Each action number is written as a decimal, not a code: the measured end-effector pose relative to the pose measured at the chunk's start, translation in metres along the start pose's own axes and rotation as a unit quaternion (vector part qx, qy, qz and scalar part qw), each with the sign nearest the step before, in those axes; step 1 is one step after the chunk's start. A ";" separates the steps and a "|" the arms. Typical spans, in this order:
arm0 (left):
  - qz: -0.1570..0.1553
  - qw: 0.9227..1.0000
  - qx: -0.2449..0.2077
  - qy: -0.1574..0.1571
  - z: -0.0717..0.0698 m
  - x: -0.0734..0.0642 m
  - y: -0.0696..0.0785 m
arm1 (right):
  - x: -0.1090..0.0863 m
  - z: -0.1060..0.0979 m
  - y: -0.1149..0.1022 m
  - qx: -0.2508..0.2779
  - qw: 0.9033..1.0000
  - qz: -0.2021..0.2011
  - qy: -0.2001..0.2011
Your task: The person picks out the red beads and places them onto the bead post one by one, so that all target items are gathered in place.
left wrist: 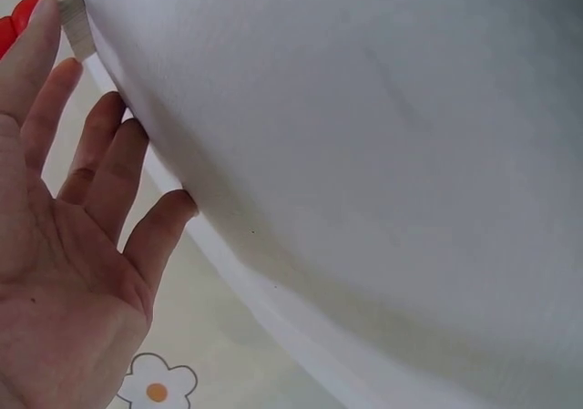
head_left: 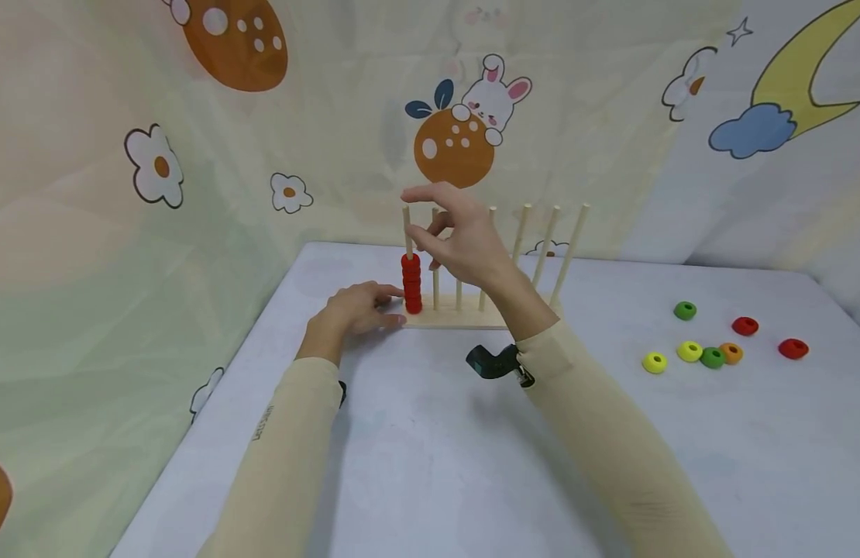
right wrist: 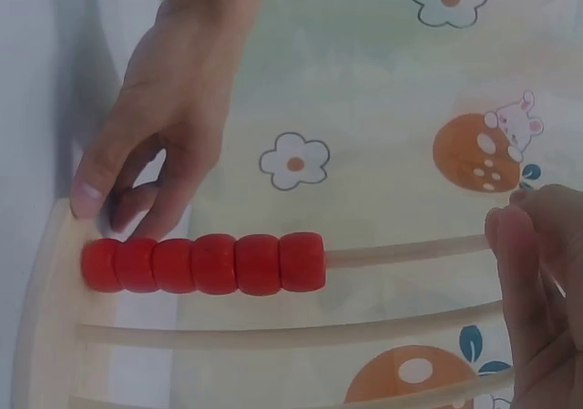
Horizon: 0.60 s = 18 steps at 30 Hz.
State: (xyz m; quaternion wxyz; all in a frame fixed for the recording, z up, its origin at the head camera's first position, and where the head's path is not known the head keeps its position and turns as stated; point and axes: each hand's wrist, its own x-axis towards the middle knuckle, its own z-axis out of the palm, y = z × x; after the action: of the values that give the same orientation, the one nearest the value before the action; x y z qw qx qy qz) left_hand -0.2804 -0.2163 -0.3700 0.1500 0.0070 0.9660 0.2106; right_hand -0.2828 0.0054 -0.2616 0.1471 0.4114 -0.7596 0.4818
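A wooden rack with several upright pegs stands on a pale base (head_left: 458, 319). Red beads (head_left: 412, 285) are stacked on its leftmost peg (right wrist: 401, 252), the lowest one at the base. My right hand (head_left: 465, 236) is at the top of that peg, thumb and index finger apart on either side of its tip, with no bead showing between them. At the rack's left end, my left hand (head_left: 360, 308) rests with relaxed fingers, the thumb at the base's front corner. The left wrist view shows its open palm (left wrist: 73, 281) and spread fingers.
To the right on the white table (head_left: 416, 465) lie loose beads: green (head_left: 685, 311) and red (head_left: 793, 349) ones, two yellow (head_left: 655, 362), and an orange one (head_left: 731, 353) against a green bead. A patterned cloth (head_left: 346, 116) hangs behind the rack.
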 end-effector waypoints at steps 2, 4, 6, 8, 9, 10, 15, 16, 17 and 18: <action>-0.002 1.000 0.000 -0.001 0.000 0.000 0.000 | -0.005 -0.002 0.000 0.005 1.000 -0.020 -0.003; -0.001 1.000 0.002 0.000 -0.001 0.000 0.001 | -0.010 -0.004 -0.001 0.006 0.999 -0.039 -0.010; 0.000 1.000 0.006 0.000 -0.001 0.000 0.000 | -0.015 -0.005 -0.001 0.003 0.998 -0.057 -0.020; 0.002 1.000 0.010 0.001 -0.002 0.001 0.000 | -0.020 -0.007 -0.001 -0.004 0.997 -0.068 -0.032; 0.000 1.000 0.011 0.001 -0.002 0.001 0.000 | -0.023 -0.008 -0.001 -0.004 0.997 -0.072 -0.039; -0.001 1.000 0.011 0.000 -0.002 0.001 0.000 | -0.027 -0.008 -0.001 -0.006 0.996 -0.074 -0.045; -0.001 1.000 0.008 -0.009 -0.003 0.000 0.002 | -0.047 -0.015 0.006 0.000 0.995 -0.070 -0.066; 0.001 1.000 0.009 -0.010 -0.003 0.000 0.002 | -0.051 -0.017 0.008 0.001 0.995 -0.067 -0.068; 0.001 1.000 0.011 -0.011 -0.004 -0.001 0.002 | -0.055 -0.018 0.011 0.001 0.995 -0.064 -0.070; 0.002 1.000 0.013 -0.010 -0.003 -0.001 0.002 | -0.058 -0.020 0.014 0.001 0.995 -0.062 -0.072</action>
State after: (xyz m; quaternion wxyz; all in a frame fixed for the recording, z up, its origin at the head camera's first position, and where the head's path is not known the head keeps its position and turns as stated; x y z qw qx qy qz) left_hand -0.2808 -0.2159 -0.3660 0.1591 0.0128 0.9670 0.1984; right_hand -0.2608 0.0534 -0.2963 0.1213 0.4915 -0.7408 0.4415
